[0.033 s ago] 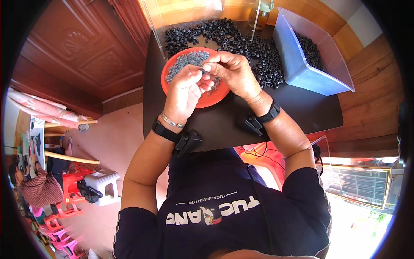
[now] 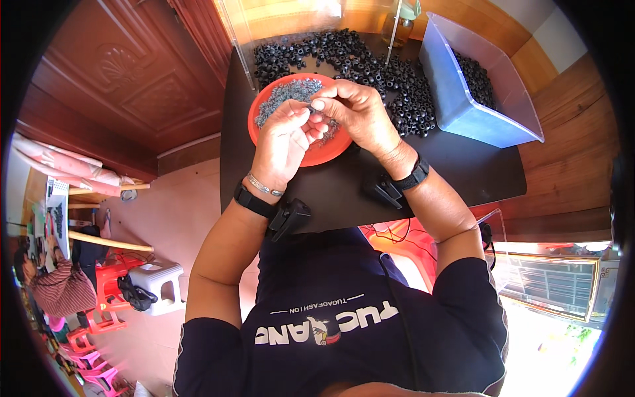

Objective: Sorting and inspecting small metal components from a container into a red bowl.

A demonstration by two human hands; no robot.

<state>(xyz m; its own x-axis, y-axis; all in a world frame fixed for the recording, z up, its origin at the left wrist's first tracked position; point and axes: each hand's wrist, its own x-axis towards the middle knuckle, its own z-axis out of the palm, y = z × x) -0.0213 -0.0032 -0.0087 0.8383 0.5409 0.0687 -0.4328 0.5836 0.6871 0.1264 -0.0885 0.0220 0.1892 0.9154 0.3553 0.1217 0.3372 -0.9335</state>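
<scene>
Over an orange-red bowl, both my hands meet at the fingertips. My left hand is palm up, thumb and forefinger closed together and the other fingers curled. From the right, my right hand comes in with thumb and forefinger pinched at the same spot. Something small and dark seems to sit between the fingertips, too tiny and covered to name. Inside the bowl lies a heap of small grey metallic pieces, partly hidden by my hands. Behind and right of it, many small black ring-like parts are spread over the table.
The dark table bears a translucent bluish bin holding more black parts at the right. A clear upright panel stands at the back left. Black devices hang from my wrist straps. Far left, a person in a striped top sits near stools.
</scene>
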